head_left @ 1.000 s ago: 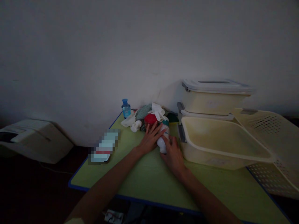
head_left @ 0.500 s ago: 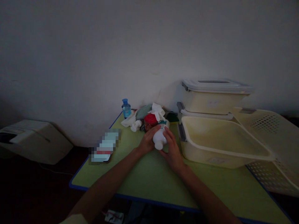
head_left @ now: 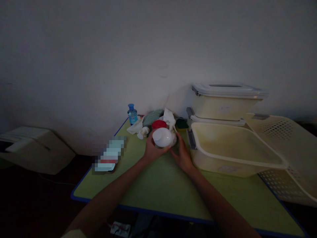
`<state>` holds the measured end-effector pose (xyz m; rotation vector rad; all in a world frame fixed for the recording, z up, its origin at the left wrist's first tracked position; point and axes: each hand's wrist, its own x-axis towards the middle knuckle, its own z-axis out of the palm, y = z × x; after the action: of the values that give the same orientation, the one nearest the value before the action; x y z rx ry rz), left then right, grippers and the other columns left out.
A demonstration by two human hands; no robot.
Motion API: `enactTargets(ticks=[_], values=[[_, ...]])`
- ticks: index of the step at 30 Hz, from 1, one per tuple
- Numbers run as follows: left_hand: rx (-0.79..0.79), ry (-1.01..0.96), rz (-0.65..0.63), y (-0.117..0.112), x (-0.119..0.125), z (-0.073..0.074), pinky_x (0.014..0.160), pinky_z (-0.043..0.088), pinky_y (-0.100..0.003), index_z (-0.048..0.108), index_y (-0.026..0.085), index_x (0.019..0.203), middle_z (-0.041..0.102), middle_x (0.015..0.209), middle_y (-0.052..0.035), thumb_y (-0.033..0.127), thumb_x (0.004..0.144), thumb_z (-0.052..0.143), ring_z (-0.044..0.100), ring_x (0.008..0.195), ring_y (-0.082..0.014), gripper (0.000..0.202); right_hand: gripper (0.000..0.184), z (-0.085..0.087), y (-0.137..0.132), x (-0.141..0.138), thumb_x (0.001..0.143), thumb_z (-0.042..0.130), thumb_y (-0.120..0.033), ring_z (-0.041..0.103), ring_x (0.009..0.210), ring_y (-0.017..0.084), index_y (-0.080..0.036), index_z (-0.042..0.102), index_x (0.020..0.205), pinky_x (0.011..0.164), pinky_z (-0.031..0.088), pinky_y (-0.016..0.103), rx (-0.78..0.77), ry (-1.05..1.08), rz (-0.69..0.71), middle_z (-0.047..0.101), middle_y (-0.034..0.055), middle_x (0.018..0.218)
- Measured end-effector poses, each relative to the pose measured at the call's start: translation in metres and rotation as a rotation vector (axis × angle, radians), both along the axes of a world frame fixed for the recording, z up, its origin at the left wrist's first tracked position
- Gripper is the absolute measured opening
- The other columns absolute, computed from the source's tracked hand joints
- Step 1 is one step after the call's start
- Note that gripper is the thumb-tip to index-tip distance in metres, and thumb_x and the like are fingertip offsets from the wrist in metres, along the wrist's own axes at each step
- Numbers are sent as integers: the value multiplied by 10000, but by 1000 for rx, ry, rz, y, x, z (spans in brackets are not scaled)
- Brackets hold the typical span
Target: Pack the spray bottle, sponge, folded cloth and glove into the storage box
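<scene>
A white plastic bottle (head_left: 162, 137) is lifted off the green table (head_left: 158, 188) and turned so its base faces me. My left hand (head_left: 151, 150) wraps round its left side and my right hand (head_left: 182, 154) grips its right side. Both hands are closed on the bottle. Just behind it stands a jar with a red lid (head_left: 158, 124).
A small blue bottle (head_left: 132, 114), white cloths (head_left: 169, 117) and a green cloth lie by the wall. An open cream bin (head_left: 230, 150) sits to the right, lidded bins (head_left: 226, 100) stacked behind it, a perforated basket (head_left: 289, 145) further right. A box (head_left: 34, 148) stands at left.
The white bottle lay on the table under both hands. It has been picked up and tipped, its base now toward me, a little higher and further left.
</scene>
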<state>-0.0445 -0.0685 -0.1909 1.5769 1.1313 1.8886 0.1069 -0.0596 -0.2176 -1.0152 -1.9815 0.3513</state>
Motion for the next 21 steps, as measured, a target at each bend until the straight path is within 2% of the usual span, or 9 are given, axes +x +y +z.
enactTargets(ticks=[4,8,13,16,19,21], values=[[-94,-182,-60,3,0,0,800,513,-377,511,132,1006,632,999,-124,469,415,762,617,925,-257,725,658,-2,4,0,823,503,-372,356,1254,268,-186,184,1368,1001,336,483,14,-32,-11,369,162,1350],[-112,-318,-75,4,-4,7,708,522,-320,539,148,912,651,894,-90,518,372,763,628,811,-221,692,664,4,-1,-1,782,545,-440,403,1186,292,-204,264,1336,969,361,503,9,-92,5,432,144,1259],[-161,-341,-147,6,-5,12,625,505,-279,552,154,901,648,820,-63,525,428,746,610,724,-188,632,652,10,-9,-5,739,579,-486,458,1085,315,-195,357,1279,907,396,534,-70,-123,-16,470,142,1142],[-170,-287,-211,7,-2,7,709,493,-292,547,159,978,644,915,-70,487,511,727,604,826,-198,598,637,10,-10,-5,731,593,-478,460,1086,319,-177,379,1249,909,392,534,-100,-94,-3,483,147,1132],[-204,-156,-310,8,2,-4,857,445,-322,533,163,1052,624,1034,-74,387,551,739,570,970,-214,586,589,9,-9,-4,764,571,-430,463,1112,299,-150,366,1241,940,383,502,-154,-32,83,488,158,1167],[-257,-88,-356,8,3,-13,896,424,-340,518,161,1084,619,1066,-77,334,550,751,556,1012,-223,607,594,9,-9,-3,781,557,-403,452,1143,290,-145,329,1266,959,371,492,-181,1,130,473,166,1213]])
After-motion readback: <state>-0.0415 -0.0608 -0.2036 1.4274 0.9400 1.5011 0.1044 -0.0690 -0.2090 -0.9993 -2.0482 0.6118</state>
